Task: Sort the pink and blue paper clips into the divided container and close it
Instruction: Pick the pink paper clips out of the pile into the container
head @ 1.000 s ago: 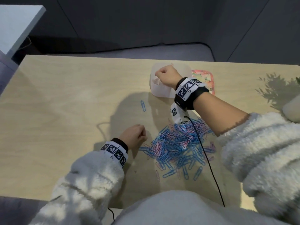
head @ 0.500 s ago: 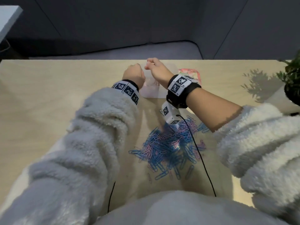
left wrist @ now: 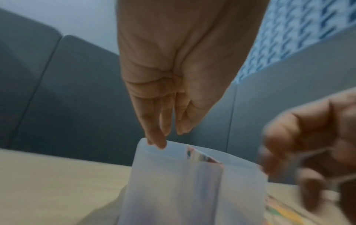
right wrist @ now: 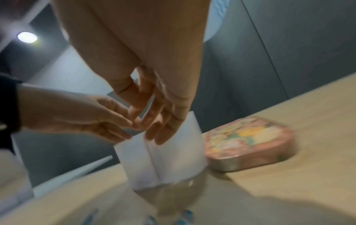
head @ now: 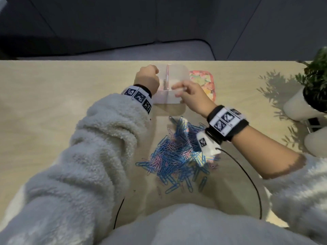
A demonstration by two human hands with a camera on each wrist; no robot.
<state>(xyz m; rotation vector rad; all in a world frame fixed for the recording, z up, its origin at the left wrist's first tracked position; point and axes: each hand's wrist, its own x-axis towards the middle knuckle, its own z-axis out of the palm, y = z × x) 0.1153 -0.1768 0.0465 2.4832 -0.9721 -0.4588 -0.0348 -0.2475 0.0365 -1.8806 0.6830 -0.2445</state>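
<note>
A translucent white divided container (head: 177,76) stands at the far middle of the wooden table (head: 53,106), with a pink strip along its divider. My left hand (head: 148,77) reaches over its left compartment; in the left wrist view the straight fingertips (left wrist: 157,142) touch the rim (left wrist: 173,146), and no clip shows between them. My right hand (head: 188,92) hovers at the container's front right with fingers loosely spread (right wrist: 161,132) and nothing visible in them. A mixed pile of blue and pink paper clips (head: 177,154) lies between the container and my body.
The floral pink lid (head: 205,82) lies flat just right of the container. A potted plant (head: 313,80) and white pots stand at the table's right edge. A black cable (head: 247,175) runs from my right wrist across the near table.
My left hand left the pile and reached to the container's left side. My right hand, earlier curled over the container, drew back toward me and opened. The head view shifted left.
</note>
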